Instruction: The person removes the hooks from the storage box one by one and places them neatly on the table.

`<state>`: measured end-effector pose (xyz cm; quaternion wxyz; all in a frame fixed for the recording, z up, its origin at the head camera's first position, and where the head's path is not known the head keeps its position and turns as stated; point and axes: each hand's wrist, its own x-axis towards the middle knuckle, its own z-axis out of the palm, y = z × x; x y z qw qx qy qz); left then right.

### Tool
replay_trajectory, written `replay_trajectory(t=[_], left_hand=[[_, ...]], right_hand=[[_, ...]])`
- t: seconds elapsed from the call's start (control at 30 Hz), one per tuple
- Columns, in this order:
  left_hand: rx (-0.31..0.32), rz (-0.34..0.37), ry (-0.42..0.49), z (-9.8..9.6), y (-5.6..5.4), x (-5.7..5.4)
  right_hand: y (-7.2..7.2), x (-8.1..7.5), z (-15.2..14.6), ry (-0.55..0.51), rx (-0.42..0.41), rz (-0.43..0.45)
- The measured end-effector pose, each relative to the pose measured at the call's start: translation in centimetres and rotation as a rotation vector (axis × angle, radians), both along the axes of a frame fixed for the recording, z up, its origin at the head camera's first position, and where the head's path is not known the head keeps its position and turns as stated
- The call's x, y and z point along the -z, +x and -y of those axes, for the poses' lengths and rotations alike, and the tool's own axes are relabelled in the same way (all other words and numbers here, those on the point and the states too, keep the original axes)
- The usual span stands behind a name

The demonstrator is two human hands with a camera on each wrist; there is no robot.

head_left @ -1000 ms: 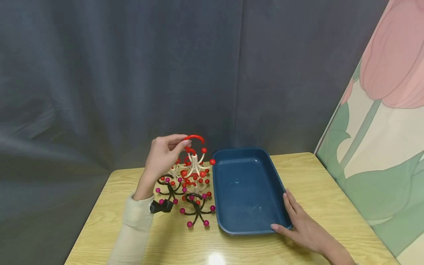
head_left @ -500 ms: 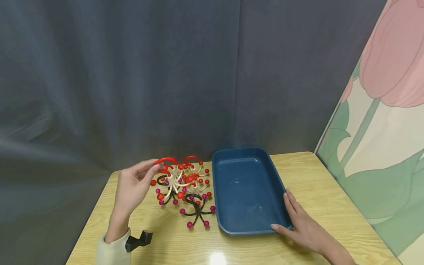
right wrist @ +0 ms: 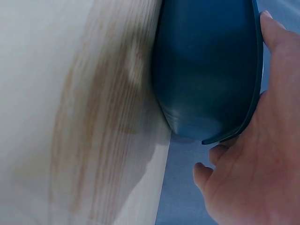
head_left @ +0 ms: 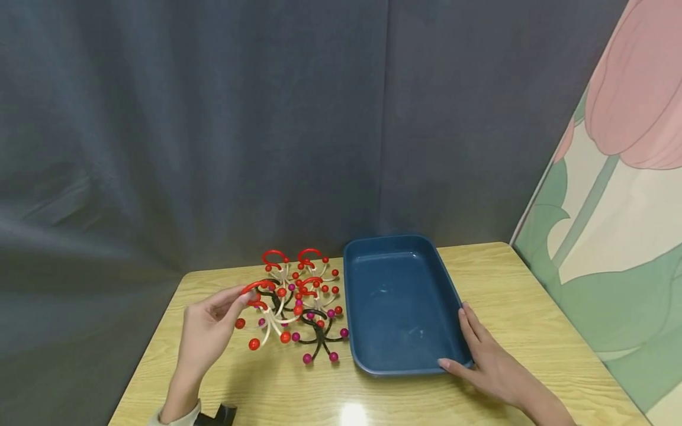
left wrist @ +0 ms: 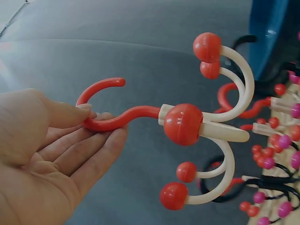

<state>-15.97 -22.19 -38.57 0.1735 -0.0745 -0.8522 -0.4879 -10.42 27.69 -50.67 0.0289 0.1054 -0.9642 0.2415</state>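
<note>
My left hand point(head_left: 205, 331) pinches a multi-arm hanging hook point(left wrist: 143, 111) by its red curved top, thumb against fingers. Cream arms spread below, each tipped with a red ball. It hangs over the table's left side, in front of a group of similar hooks. My right hand point(head_left: 492, 367) rests against the near right corner of a blue tray point(head_left: 405, 374). Its fingers lie straight along the tray's right side and the thumb touches the near rim. Nothing lies inside the tray.
Several more hooks stand just left of the tray: cream ones with red tops point(head_left: 310, 253) and black ones point(head_left: 319, 334) with magenta balls. All are on a wooden table point(head_left: 298, 396). A dark curtain point(head_left: 319, 118) hangs behind; a flower-patterned panel point(head_left: 629, 236) is at the right.
My left hand has carried the red-and-cream hook left and down, from above the group towards the near left. My right hand and the tray have stayed put.
</note>
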Motion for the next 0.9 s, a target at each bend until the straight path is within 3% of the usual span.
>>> replay_trajectory(t=[0.33, 0.67, 0.9], left_hand=[[0.004, 0.054, 0.04, 0.0, 0.8, 3.2], [0.017, 0.123, 0.072, 0.2, 0.5, 6.2], [0.003, 0.142, 0.082, 0.4, 0.5, 7.3]], right_hand=[[-0.1, -0.1, -0.1, -0.012, -0.01, -0.002], [-0.2, -0.3, 0.0, -0.008, 0.003, 0.028], [-0.1, 0.0, 0.0, -0.023, 0.006, 0.033]])
